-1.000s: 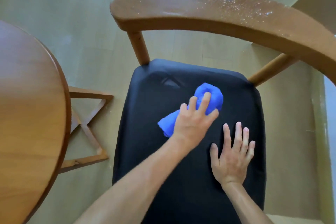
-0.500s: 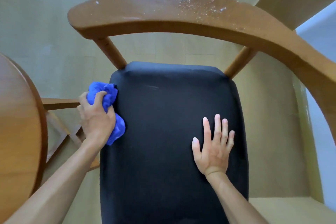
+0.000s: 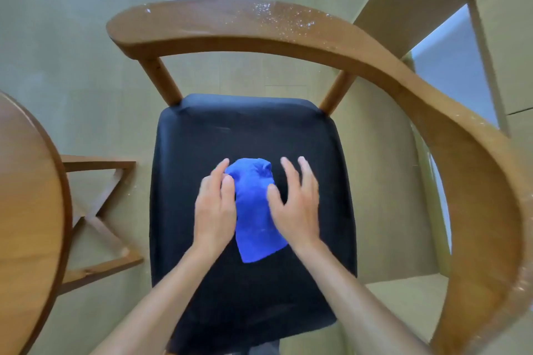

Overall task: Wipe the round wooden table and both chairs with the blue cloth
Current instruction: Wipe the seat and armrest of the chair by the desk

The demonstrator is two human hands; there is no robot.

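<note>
Left hand: the left hand [image 3: 215, 210] lay on the black seat at the cloth's left edge, fingers nearly straight and close together, their tips touching the cloth; it gripped nothing.
Right hand: the right hand [image 3: 295, 204] sat at the cloth's right edge, fingers spread and lightly bent, thumb on the fabric; whether it pressed or only hovered could not be told.
Blue cloth: the blue cloth [image 3: 255, 210] lay between the two hands near the middle of the seat, loosely bunched at its far end and flatter toward the person.
How it would handle: it looked light, soft and limp, likely to fold or slide on the smooth seat; no risk of breakage.
Where to take hold: a gathered handful at the bunched far end, or a flat palm on top, seemed the best purchase.
Chair seat: the seat [image 3: 248, 135] was dark, padded and smooth.
Chair back: the curved wooden back rail [image 3: 230, 29] carried pale specks, probably dust yet to be wiped.
Bench: the round wooden bench [image 3: 26, 210] stood just left of the chair.
</note>
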